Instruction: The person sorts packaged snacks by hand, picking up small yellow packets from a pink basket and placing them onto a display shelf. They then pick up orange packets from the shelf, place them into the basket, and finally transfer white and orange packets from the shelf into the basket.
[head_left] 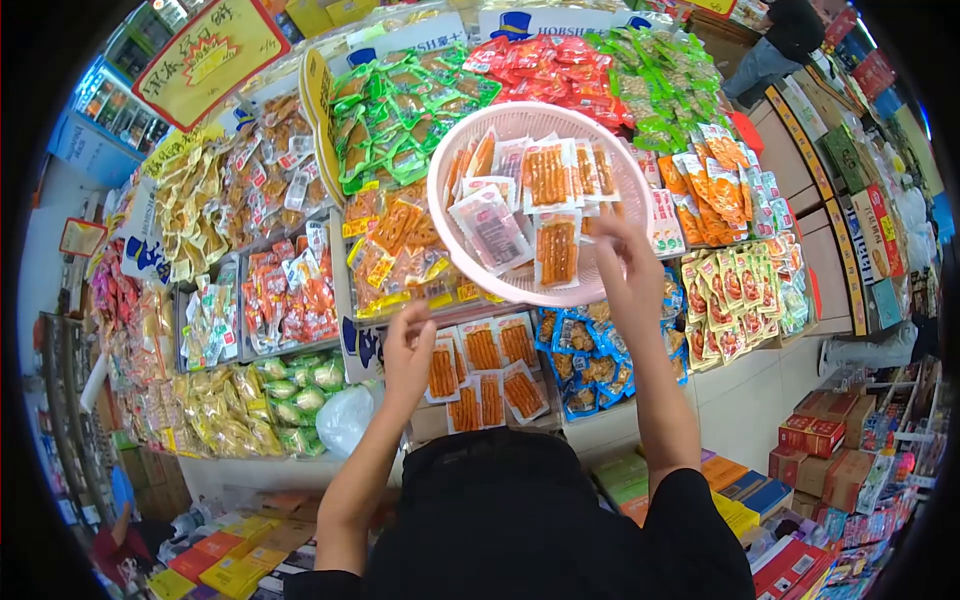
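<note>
A pink plastic basket [470, 262] rests on the snack display in front of me, holding several clear packs of orange-brown snack strips [549, 173], some with their printed backs up. My right hand [628, 262] is over the basket's right rim, its fingers apart and slightly bent, with nothing visible in them. Below and left of the basket, my left hand [409, 343] hovers beside the neat rows of flat snack packs [482, 345] in a bin. Its fingers are loosely bent and apart, and I see nothing held.
Around the basket lie green-edged packs [400, 115], red packs [560, 72], yellow-edged packs [395, 245] and blue packs [590, 360]. A clear plastic bag [345, 420] sits at lower left. Cardboard boxes [825, 440] are stacked at right. Other people [780, 50] stand at the edges.
</note>
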